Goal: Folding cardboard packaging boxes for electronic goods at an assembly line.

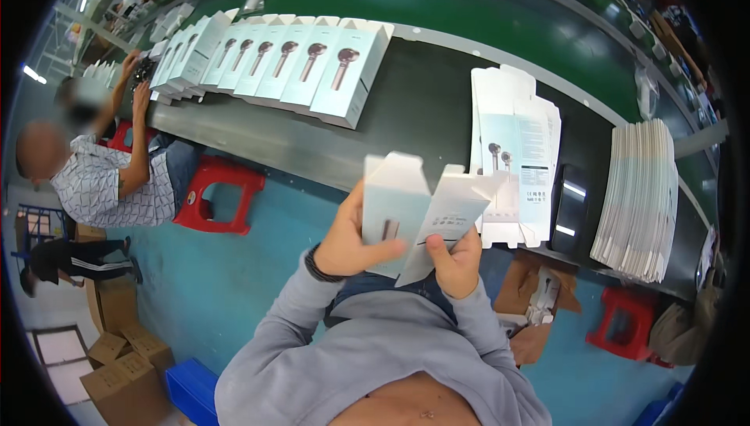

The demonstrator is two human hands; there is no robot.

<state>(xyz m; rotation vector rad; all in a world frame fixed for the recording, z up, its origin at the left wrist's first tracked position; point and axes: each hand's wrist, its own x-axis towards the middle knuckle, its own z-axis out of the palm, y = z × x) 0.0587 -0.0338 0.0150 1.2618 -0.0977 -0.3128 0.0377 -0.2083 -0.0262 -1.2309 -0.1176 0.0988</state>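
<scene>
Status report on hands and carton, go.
Left hand and right hand both grip one half-folded carton. Held above lap, off the bench. Nothing in the way.

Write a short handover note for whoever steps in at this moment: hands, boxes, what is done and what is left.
Left hand and right hand both grip one pale blue-and-white printed carton, half opened, flaps unfolded.
Flat unfolded cartons lie on the dark bench; a white stack of flat blanks stands at the right.
Done: a row of erected boxes stands at the left.
Left: close this carton, then the flat ones.
</scene>
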